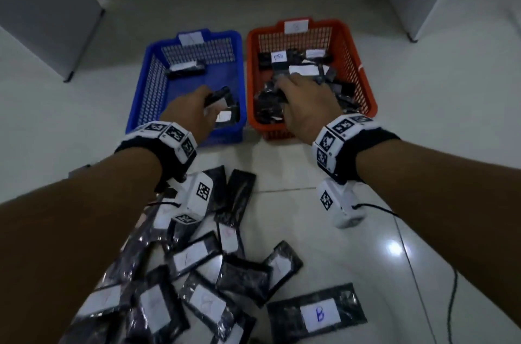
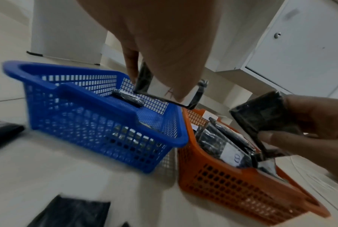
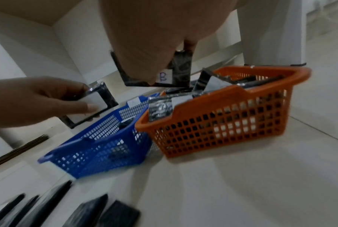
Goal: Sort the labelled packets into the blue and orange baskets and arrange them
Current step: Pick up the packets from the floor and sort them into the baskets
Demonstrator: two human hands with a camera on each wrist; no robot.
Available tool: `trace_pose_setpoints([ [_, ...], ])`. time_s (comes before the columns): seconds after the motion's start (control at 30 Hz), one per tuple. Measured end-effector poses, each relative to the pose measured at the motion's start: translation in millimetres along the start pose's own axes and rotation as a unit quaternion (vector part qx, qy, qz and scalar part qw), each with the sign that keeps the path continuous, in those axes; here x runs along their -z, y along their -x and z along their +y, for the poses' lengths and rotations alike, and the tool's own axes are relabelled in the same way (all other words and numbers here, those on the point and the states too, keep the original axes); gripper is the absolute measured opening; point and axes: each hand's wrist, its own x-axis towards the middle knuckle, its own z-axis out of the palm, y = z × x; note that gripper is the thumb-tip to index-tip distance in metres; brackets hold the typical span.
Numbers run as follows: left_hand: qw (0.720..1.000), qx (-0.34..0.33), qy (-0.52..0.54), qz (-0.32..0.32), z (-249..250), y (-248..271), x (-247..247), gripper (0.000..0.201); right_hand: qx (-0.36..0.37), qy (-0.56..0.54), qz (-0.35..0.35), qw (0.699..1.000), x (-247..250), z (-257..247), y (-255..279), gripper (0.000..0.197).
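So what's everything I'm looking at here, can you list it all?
blue basket: one, blue, on the floor, left of the orange one; few packets inside
orange basket: one, orange, on the floor, right of the blue one; heaped with packets
basket labels: two, white, one on each basket's far rim
loose packets: many, black with white labels, in a pile on the floor nearest the person
packet marked B: one, black, on the floor at the pile's right edge
cabinets: grey-white, beyond the baskets
wrist cameras: two, white with black markers, strapped on
left hand: holds a packet above the blue basket
right hand: holds a B packet above the orange basket
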Motion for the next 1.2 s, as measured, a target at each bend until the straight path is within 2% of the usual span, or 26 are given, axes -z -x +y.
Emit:
trace_pose_setpoints([
  [0.13, 0.998, 0.017, -0.031, -0.044, -14, -43, -10, 0.033, -0.039, 0.025, -0.032, 0.998, -3, 1, -39, 0.044],
  [0.23, 0.996, 0.033, -0.026, -0.081, -31, -61, -22, 0.038, -0.081, 0.033, -0.047, 0.995, -14, 1, -58, 0.060],
  [0.33, 0.999, 0.015, -0.027, -0.024, -47, -62, -34, 0.053, -0.091, 0.106, -0.007, 0.990, -23, -3, -65, 0.072],
  [0.37, 1.000, 0.002, -0.022, 0.014, -51, -59, -36, 0.052, -0.065, 0.125, 0.023, 0.990, -25, -7, -64, 0.070],
  [0.43, 0.996, -0.038, -0.002, 0.085, -57, -52, -36, 0.045, 0.016, 0.149, 0.077, 0.986, -27, -18, -61, 0.055],
  [0.5, 0.989, -0.055, 0.019, 0.134, -61, -36, -30, 0.034, 0.093, 0.136, 0.083, 0.983, -33, -36, -54, 0.036],
  [0.57, 0.987, -0.061, 0.035, 0.142, -66, -9, -24, 0.025, 0.142, 0.085, 0.031, 0.986, -43, -60, -45, 0.024],
  [0.63, 0.991, -0.064, 0.042, 0.114, -73, 25, -25, 0.019, 0.144, 0.023, -0.059, 0.988, -54, -88, -30, 0.016],
  [0.73, 0.999, 0.008, 0.040, -0.010, -90, 86, -36, 0.019, 0.085, -0.009, -0.219, 0.972, -82, -127, -8, 0.026],
  [0.8, 0.995, 0.064, 0.038, -0.065, -99, 115, -53, 0.023, 0.056, -0.001, -0.270, 0.961, -106, -137, 4, 0.040],
  [0.9, 0.991, 0.120, 0.007, -0.064, -108, 140, -73, 0.030, 0.019, 0.018, -0.283, 0.959, -132, -144, 13, 0.068],
  [0.97, 0.983, 0.181, -0.001, -0.044, -107, 148, -80, 0.041, -0.001, 0.004, -0.279, 0.960, -139, -142, 13, 0.077],
  [1.1, 0.943, 0.327, 0.044, -0.038, -97, 156, -82, 0.065, -0.017, -0.036, -0.303, 0.952, -138, -135, 11, 0.069],
  [1.2, 0.922, 0.378, 0.065, -0.045, -93, 155, -80, 0.078, -0.017, -0.051, -0.303, 0.951, -125, -129, 12, 0.049],
])
